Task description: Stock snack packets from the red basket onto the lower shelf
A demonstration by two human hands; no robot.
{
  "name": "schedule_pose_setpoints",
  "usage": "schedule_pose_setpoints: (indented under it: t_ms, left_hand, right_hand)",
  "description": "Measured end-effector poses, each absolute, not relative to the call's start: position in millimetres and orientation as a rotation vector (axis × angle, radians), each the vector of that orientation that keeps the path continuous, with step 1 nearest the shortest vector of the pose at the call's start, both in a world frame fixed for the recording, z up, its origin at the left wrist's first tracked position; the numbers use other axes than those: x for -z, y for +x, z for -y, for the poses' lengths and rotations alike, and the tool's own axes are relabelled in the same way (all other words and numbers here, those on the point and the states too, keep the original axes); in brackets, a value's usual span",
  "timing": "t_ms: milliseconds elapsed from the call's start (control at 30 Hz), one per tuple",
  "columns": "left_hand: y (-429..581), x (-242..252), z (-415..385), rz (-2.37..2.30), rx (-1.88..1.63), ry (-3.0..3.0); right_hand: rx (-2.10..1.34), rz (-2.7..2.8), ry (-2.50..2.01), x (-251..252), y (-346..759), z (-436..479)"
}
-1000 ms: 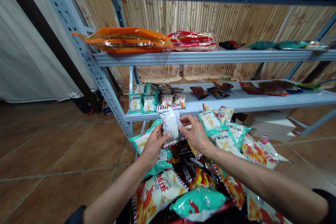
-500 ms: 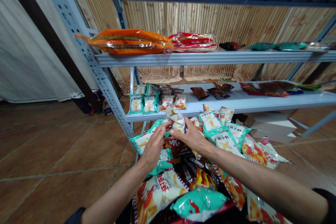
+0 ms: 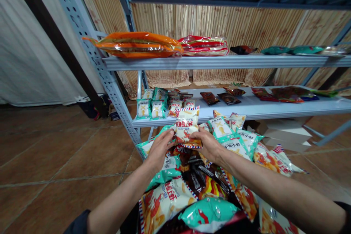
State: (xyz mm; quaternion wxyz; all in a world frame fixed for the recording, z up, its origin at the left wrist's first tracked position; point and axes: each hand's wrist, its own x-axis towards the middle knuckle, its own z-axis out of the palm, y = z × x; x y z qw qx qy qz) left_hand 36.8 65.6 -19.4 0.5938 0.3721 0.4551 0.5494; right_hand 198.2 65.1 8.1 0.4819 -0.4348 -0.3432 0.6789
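Two bare hands are holding up a cream snack bag in front of the lower shelf, above a loose pile of bags. The bag is standing nearly upright, its red-lettered front facing the wearer and striped seals running along top and bottom. The right hand is closing on its lower right side, thumb lying across the front; the fingers behind are hidden. The left hand is half curling beside the left edge; whether it is gripping or only steadying, I cannot tell.

The bag is looking light, soft and puffed, with a film that is probably slippery, and its contents are likely to be crushing under a hard squeeze. A gentle pinch at the sides or on the flat seals should be serving best.

On the lower shelf, green bags are standing at the left end and brown packets are lying farther right. An orange pack is resting on the upper shelf.
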Motion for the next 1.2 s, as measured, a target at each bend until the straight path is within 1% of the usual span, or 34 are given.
schedule_pose_setpoints:
  t_ms: [167, 233, 467, 667, 967, 1200]
  left_hand:
    - [43.6, 13.4, -65.9, -0.761, -1.208, 0.807]
    - [45.7, 9.8, -65.8, -0.704, -1.18, 0.793]
    - [47.5, 9.0, -66.4, -0.783, -1.218, 0.79]
    - [48.2, 10.1, -63.9, -0.822, -1.214, 0.835]
    - [43.0, 7.1, -77.7, -0.908, -1.284, 0.839]
    - [44.0, 4.3, -83.3, -0.961, -1.319, 0.782]
  right_hand:
    - [-1.788, 0.782, -1.035, -0.1, 198.9, -67.2]
    - [-1.791, 0.794, -1.041, 1.7, 199.2, -66.8]
    - [-1.717, 0.898, -1.099, -6.7, 199.0, -61.0]
    - [-1.725, 0.896, -1.004, -2.8, 197.3, -61.8]
    - [-1.724, 0.961, -1.096, -0.6, 199.7, -60.6]
    - [-1.768, 0.956, -1.017, 0.9, 200.3, -58.7]
